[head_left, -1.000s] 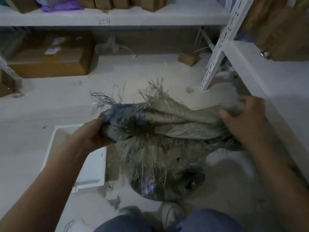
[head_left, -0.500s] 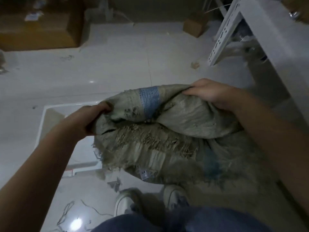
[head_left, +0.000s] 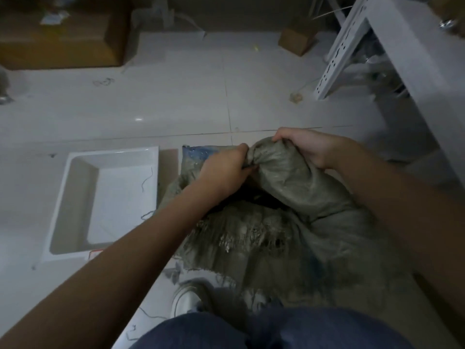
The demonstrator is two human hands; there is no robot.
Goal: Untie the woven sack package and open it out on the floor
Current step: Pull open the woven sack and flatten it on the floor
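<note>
A grey-green woven sack with frayed edges and a blue patch at its far left corner lies bunched on the tiled floor in front of me. My left hand grips a twisted fold near the sack's top. My right hand holds the same bunched top from the right, fingers curled over the cloth. The two hands are close together. A dark opening shows just below them. The sack's lower part spreads out toward my shoe.
A white shallow tray sits on the floor left of the sack. A white metal rack stands at the right. A large cardboard box and a small one rest at the far side. Loose threads litter the tiles.
The sack has gone from held up in the air down to the floor. My hands have moved together at its bunched top, and the view has tilted downward.
</note>
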